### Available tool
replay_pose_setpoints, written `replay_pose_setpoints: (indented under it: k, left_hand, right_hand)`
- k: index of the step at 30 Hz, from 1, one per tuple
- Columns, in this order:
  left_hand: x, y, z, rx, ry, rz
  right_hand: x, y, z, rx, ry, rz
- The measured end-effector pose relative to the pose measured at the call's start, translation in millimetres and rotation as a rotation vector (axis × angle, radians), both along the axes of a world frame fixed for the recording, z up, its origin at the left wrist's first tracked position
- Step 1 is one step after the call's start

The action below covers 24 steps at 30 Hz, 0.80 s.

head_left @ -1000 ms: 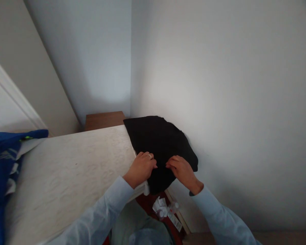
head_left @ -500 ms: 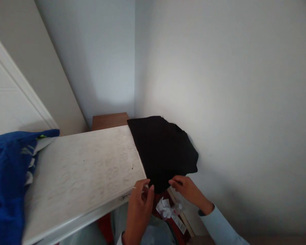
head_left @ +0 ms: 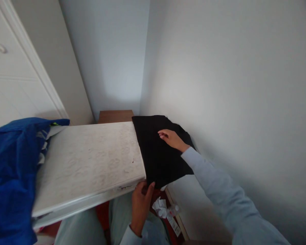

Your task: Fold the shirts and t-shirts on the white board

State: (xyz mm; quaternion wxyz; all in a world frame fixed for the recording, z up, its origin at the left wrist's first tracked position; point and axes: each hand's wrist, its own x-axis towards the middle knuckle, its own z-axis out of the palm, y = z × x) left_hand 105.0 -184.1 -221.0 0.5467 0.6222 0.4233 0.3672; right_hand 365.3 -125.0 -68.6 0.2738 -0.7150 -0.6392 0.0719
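A black cloth (head_left: 155, 160) lies spread over the right end of the white table (head_left: 91, 156), its far side close against the wall. My left hand (head_left: 141, 200) is at the near corner, thumb on the cloth's edge and fingers curled by the table corner, closed on the cloth's near edge. Over the middle of the cloth reaches my right hand (head_left: 172, 139), its fingers stretched forward and holding nothing. Whether its fingertips touch the fabric I cannot tell.
A blue garment (head_left: 15, 170) with a printed patch hangs over the table's left end. Crumpled white paper (head_left: 160, 207) and a clear plastic bottle (head_left: 174, 208) lie below the near corner. Behind the table stands a brown wooden piece (head_left: 116, 116); the wall (head_left: 232, 85) bounds the right.
My right hand has moved from the cloth's near edge forward over its middle. My left hand has stayed by the near corner, shifting slightly. The view has turned a little left.
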Motion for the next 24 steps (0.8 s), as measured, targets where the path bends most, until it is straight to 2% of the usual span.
replay_pose_setpoints:
  k: [3, 6, 11, 19, 24]
  left_hand:
    - [1, -3, 1.9, 0.007, -0.009, -0.002]
    - [1, -5, 3.4, -0.042, -0.052, -0.044]
    - [-3, -4, -5.3, -0.097, -0.045, -0.092]
    - [-2, -2, -21.8, -0.216, -0.11, -0.154]
    - [9, -11, -29.0, -0.309, -0.189, 0.047]
  right_hand:
    - [37, 50, -16.2, -0.165, -0.156, -0.079]
    - [54, 74, -26.7, -0.235, -0.185, -0.052]
    - [67, 85, -32.6, -0.287, -0.231, -0.011]
    - [89, 100, -33.0, -0.259, -0.273, -0.026]
    - [110, 130, -30.1, -0.234, -0.335, -0.121]
